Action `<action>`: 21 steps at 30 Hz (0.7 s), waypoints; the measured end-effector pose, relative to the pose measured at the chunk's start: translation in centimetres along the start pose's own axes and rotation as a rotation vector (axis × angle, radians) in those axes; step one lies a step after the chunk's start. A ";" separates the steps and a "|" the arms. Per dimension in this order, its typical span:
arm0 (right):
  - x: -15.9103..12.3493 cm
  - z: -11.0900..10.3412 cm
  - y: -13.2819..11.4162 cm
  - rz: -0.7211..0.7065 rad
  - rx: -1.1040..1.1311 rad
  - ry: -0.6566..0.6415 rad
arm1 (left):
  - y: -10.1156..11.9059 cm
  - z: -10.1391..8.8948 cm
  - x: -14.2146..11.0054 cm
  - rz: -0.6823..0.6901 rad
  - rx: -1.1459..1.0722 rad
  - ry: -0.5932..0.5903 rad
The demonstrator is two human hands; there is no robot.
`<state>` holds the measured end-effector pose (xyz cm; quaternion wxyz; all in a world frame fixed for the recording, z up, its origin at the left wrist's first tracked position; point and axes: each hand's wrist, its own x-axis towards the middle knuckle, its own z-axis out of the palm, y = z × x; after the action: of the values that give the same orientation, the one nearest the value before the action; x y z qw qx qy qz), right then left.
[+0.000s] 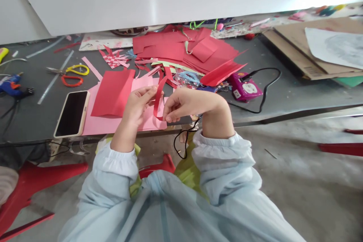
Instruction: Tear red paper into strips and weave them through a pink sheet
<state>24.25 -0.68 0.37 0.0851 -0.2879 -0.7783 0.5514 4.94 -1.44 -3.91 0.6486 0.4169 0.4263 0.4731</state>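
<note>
A narrow red paper strip (157,100) stands curved between my hands, above the table's front edge. My left hand (138,104) pinches its upper part between thumb and fingers. My right hand (188,104) is bent at the wrist, its fingertips closed on a pink paper strip end (159,122) at the bottom of the red one. Whether the two strips are joined, I cannot tell. Under my left hand lie pink paper sheets (95,126), with a folded red paper piece (113,92) on top. A phone (72,114) with a dark screen rests beside them.
Scissors (72,73), a blue glue gun (13,86) and clear glue sticks (55,77) are at left. Red paper sheets (161,47) and a woven pink-and-red piece (112,59) lie behind. A purple box (245,87) with a black cable and cardboard (295,51) are at right.
</note>
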 end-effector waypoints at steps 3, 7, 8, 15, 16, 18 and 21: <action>-0.1 0.0 0.0 -0.018 0.043 -0.002 | -0.3 -0.3 0.2 0.025 0.015 0.027; -0.2 0.0 0.4 -0.108 0.146 0.089 | -0.8 -0.6 0.5 0.070 0.057 0.053; -0.1 0.0 0.5 -0.140 0.181 0.150 | -0.9 -0.5 0.6 0.075 0.063 0.056; 1.9 0.5 2.3 -0.244 0.456 0.849 | -0.8 0.0 0.4 0.152 0.102 0.114; 2.2 0.5 2.5 -0.240 0.484 0.908 | -0.8 0.0 0.4 0.164 0.111 0.127; 2.6 0.5 2.8 -0.236 0.532 0.988 | -0.9 0.0 0.4 0.190 0.113 0.143; 3.0 0.4 3.0 -0.237 0.577 1.049 | -1.0 0.0 0.4 0.210 0.120 0.157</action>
<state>22.70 1.27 -3.10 0.5923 -0.3980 -0.4785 0.5117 5.29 -1.27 -4.87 0.5342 0.4587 0.4573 0.5432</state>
